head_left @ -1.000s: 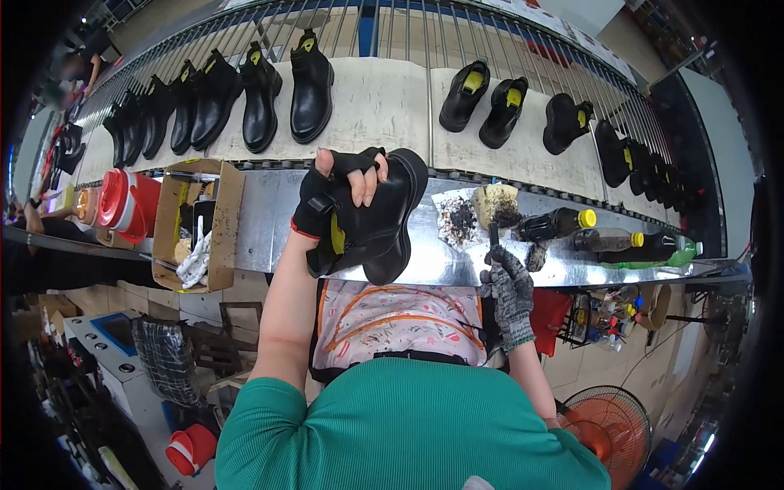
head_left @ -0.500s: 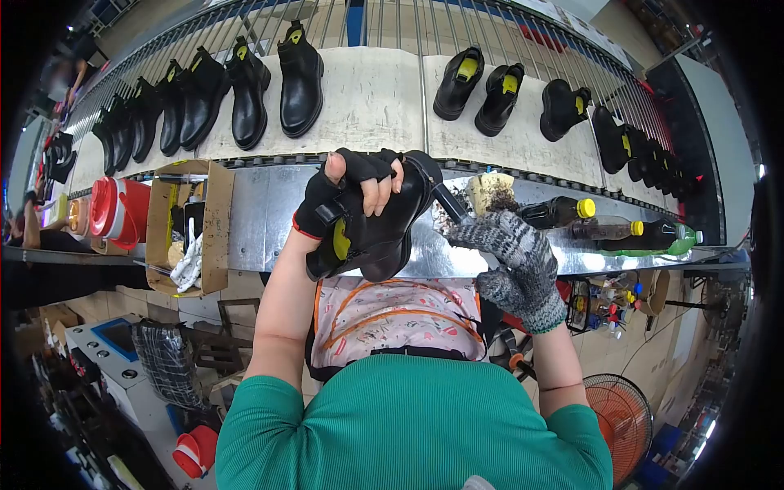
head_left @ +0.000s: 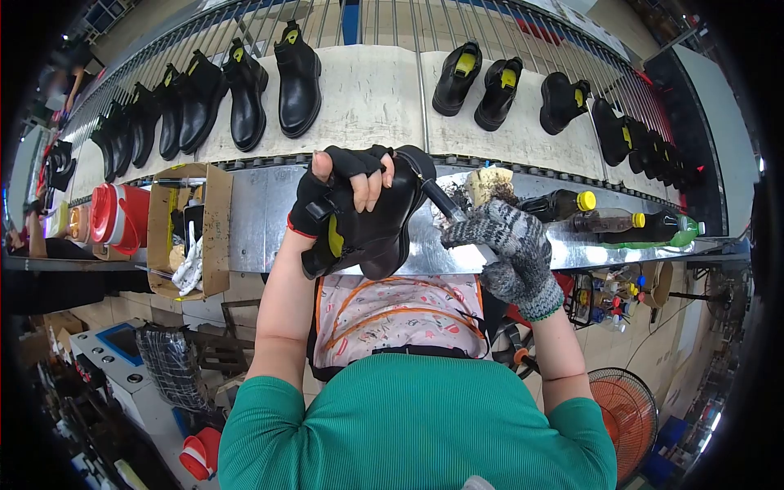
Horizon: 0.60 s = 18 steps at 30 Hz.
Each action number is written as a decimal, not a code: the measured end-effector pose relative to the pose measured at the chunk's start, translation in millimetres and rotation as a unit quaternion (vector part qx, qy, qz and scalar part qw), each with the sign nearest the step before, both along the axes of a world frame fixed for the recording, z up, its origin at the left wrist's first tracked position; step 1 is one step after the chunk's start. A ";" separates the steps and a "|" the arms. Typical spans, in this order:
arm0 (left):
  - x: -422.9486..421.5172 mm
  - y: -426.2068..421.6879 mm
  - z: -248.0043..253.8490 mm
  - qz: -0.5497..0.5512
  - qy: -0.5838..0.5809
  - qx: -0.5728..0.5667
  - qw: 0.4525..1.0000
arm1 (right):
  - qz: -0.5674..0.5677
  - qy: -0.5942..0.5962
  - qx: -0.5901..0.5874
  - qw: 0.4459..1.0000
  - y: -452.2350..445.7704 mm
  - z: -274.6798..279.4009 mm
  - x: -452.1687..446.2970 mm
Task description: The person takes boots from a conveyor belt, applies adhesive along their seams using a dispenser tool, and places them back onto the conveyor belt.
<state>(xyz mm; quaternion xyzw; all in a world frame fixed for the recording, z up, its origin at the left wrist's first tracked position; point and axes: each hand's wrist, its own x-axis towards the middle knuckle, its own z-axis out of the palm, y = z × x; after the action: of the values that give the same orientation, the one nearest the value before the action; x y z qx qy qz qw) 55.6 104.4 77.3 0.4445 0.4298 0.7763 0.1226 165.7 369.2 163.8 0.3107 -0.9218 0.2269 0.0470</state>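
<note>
The left hand in a black fingerless glove [head_left: 351,184] curls firmly round a black leather ankle boot [head_left: 384,224], while the right hand in a grey knitted glove [head_left: 510,249] closes round a slim black-handled tool [head_left: 443,198].

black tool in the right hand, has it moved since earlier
Yes, to the left: a second ago the black tool was by the sponge; now the right hand holds it left of the sponge, its tip at the boot.

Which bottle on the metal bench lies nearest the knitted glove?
The dark, yellow-capped bottle, leftmost in the row; the other bottles lie farther from the right hand.
</note>
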 end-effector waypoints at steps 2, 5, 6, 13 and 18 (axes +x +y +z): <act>0.2 -0.7 -1.2 0.033 -0.033 0.034 0.998 | 0.016 -0.002 0.021 1.000 -1.6 -10.6 -5.1; 3.5 -8.1 -5.0 0.078 -0.098 0.083 0.989 | 0.026 -0.017 -0.028 0.999 -5.4 -39.1 -10.5; 4.6 -11.1 -7.0 0.091 -0.122 0.099 0.983 | 0.033 -0.024 -0.053 0.998 -9.2 -46.7 -13.6; -8.3 -40.3 -30.3 0.100 -0.154 0.153 0.971 | 0.050 0.019 -0.120 0.991 -40.3 -80.5 -25.0; -11.2 -56.3 -40.0 0.116 -0.203 0.182 0.955 | 0.041 0.004 -0.136 0.990 -57.6 -102.4 -26.5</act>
<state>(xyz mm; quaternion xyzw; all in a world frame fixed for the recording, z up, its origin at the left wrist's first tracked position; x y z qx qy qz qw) 44.4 48.1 37.4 0.2389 0.2958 0.9243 0.0331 139.1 311.6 61.3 0.3397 -0.8689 0.3501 0.0835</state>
